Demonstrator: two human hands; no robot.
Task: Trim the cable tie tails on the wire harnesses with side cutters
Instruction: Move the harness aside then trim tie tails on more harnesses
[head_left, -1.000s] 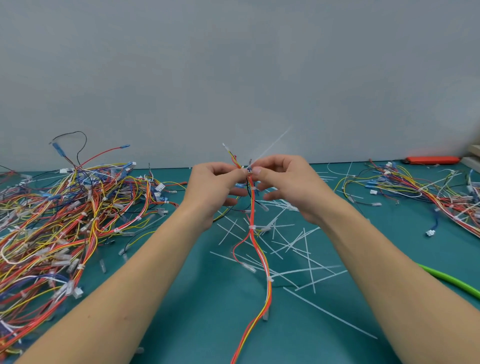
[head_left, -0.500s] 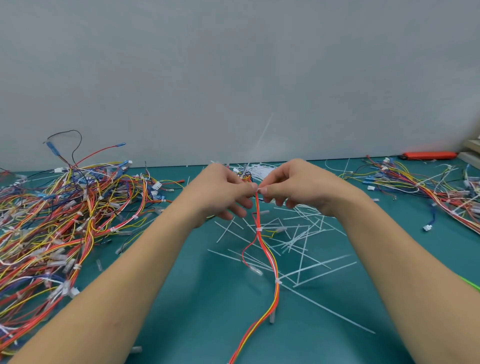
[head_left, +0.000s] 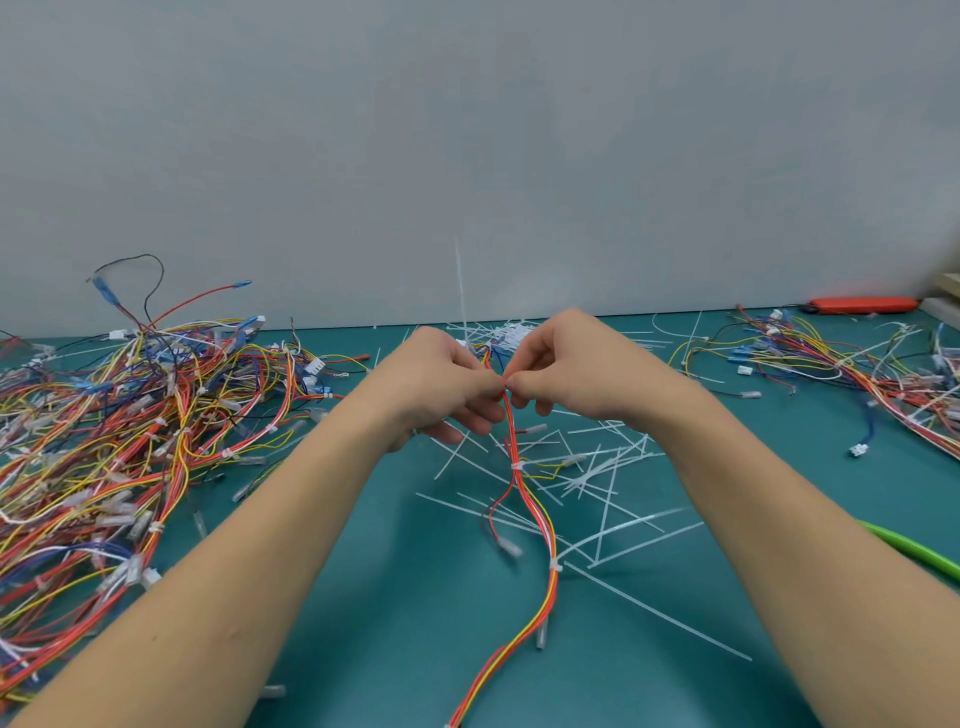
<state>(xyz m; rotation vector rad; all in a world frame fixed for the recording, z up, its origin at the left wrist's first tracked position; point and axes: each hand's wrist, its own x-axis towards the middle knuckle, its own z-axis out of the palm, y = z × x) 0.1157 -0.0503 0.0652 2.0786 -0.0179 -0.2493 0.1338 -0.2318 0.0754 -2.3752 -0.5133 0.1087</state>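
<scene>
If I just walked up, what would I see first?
Two hands, left hand and right hand, meet in the middle, pinching an orange-and-yellow wire bundle that trails down toward you. A big tangle of wires fills the left of the green table, and white tie strips lie scattered under the hands.

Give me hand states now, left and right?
Left hand: pinching the wire harness.
Right hand: pinching the same harness, fingertips meeting the left's.
</scene>
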